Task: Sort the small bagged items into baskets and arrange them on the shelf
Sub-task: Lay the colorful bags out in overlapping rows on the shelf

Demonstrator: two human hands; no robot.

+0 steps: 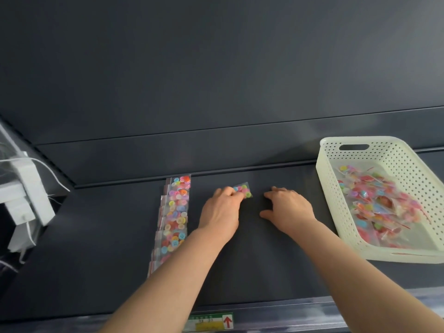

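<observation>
- A small clear bag of coloured buttons lies near the middle of a dark shelf.
- The left hand pinches the bag's near edge with its fingertips.
- The right hand, at the bag's 4 o'clock, rests spread on the shelf, holding nothing.
- A row of button bags lies at 9 o'clock.
- A white basket, at 3 o'clock, holds more bags.

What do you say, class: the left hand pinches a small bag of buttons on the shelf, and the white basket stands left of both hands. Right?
No: the head view shows the white basket right of both hands, not left. The left hand does pinch a small bag of buttons on the shelf.
</observation>
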